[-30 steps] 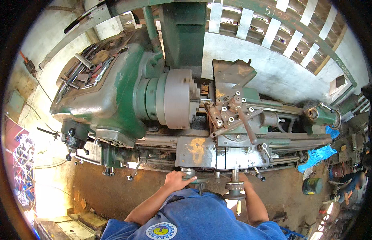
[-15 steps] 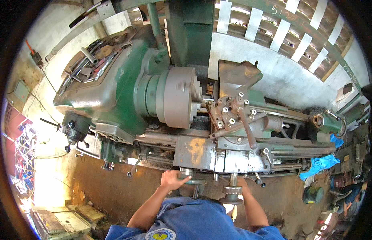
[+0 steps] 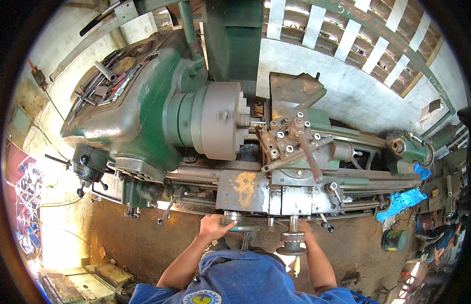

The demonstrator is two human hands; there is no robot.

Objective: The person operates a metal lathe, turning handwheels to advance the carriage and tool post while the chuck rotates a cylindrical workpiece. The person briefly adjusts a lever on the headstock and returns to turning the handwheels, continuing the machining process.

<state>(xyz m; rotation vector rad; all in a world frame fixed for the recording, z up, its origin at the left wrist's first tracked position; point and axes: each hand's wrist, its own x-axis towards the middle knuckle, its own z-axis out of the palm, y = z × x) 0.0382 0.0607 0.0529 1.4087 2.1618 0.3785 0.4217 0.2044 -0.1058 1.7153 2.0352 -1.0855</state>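
Note:
A large green lathe stands in front of me, its grey chuck (image 3: 220, 121) facing the tool post (image 3: 291, 137). A thin bright rod lies between the chuck jaws and the tool post. Below the carriage apron (image 3: 243, 190), my left hand (image 3: 215, 227) is closed round the left rim of a handwheel (image 3: 243, 228), thumb along its top. My right hand (image 3: 307, 233) is beside the cross-slide crank (image 3: 292, 244), close to the carriage's front lower edge. Its fingers are hidden, so I cannot tell whether it grips anything.
Wrenches and other loose tools (image 3: 111, 76) lie on the headstock top. The tailstock (image 3: 410, 152) sits at the bed's right end, near a blue cloth (image 3: 402, 202). A dark bucket (image 3: 394, 239) stands on the floor at right. Another person (image 3: 438, 243) is at far right.
The view has shifted slightly, so the lathe sits a little further left and higher. The chuck's jaws and marks show at a different angle. My left hand stays on the handwheel.

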